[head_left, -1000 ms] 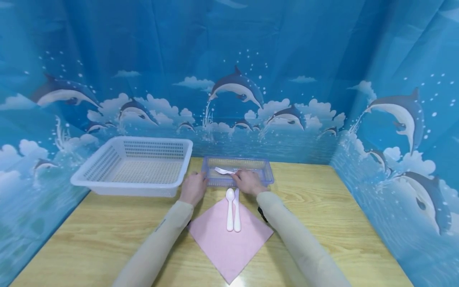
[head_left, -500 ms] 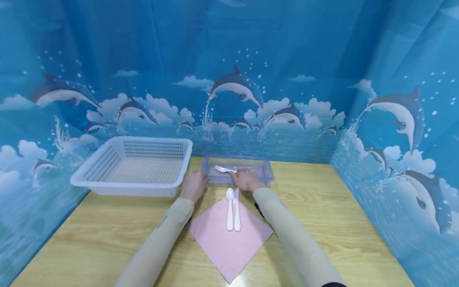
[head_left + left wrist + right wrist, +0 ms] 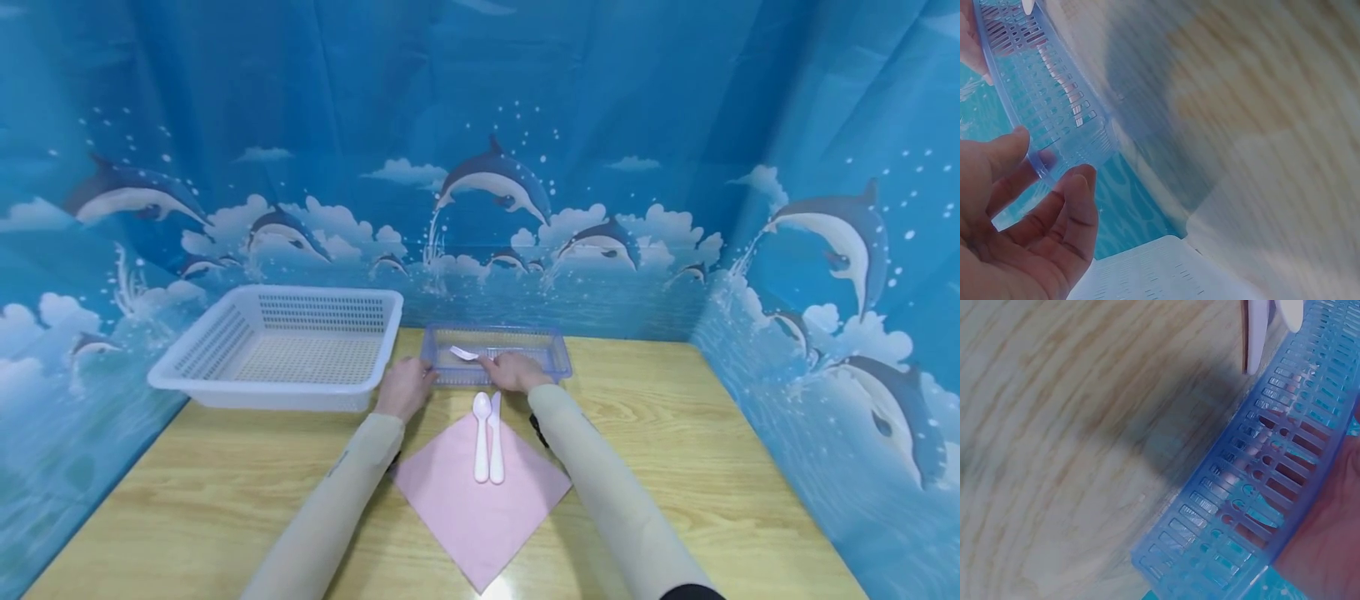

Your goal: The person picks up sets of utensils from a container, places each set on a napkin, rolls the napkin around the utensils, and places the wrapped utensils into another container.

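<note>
A translucent bluish basket [image 3: 457,377] stands at the back of the table. My left hand [image 3: 406,387] holds its front left corner; in the left wrist view the thumb and fingers [image 3: 1082,215] curl about the basket's rim [image 3: 1042,167]. My right hand [image 3: 516,371] reaches over the front wall into the basket and grips a white fork [image 3: 462,353] by its handle, tines pointing left. From the right wrist, the slotted wall [image 3: 1235,475] partly hides the right hand [image 3: 1325,531]. On a pink napkin [image 3: 442,483], a white spoon [image 3: 481,442] and a white knife [image 3: 497,446] lie side by side.
A larger white slotted basket [image 3: 360,390] stands to the left, close beside the left hand. A blue dolphin-print curtain [image 3: 637,167] borders the wooden table [image 3: 712,467] at the back and sides.
The fork's tines have turned slightly and the right hand has shifted a little left, still inside the basket. The left hand stays at the corner; spoon, knife and napkin have not moved.
</note>
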Motion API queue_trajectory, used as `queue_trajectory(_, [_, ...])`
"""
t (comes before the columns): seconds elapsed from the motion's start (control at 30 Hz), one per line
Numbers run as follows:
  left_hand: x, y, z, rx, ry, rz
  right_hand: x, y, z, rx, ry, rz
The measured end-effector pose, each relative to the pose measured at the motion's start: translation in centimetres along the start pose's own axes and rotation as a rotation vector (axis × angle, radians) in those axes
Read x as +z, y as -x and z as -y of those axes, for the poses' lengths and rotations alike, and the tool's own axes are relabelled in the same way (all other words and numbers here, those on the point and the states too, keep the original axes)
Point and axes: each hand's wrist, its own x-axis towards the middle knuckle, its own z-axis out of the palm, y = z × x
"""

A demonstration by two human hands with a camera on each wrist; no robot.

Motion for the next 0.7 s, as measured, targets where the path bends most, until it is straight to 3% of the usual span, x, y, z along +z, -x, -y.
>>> queue_trajectory(0.3, [0.02, -0.10, -0.01, -0.006, 0.008, 0.010, -0.36, 0.02, -0.19, -0.032, -0.061, -0.013])
queue_trajectory(0.7, [-0.19, -0.09, -0.14, -0.015, 0.020, 0.028, -0.20, -0.46, -0.33, -0.014, -0.120, -0.016])
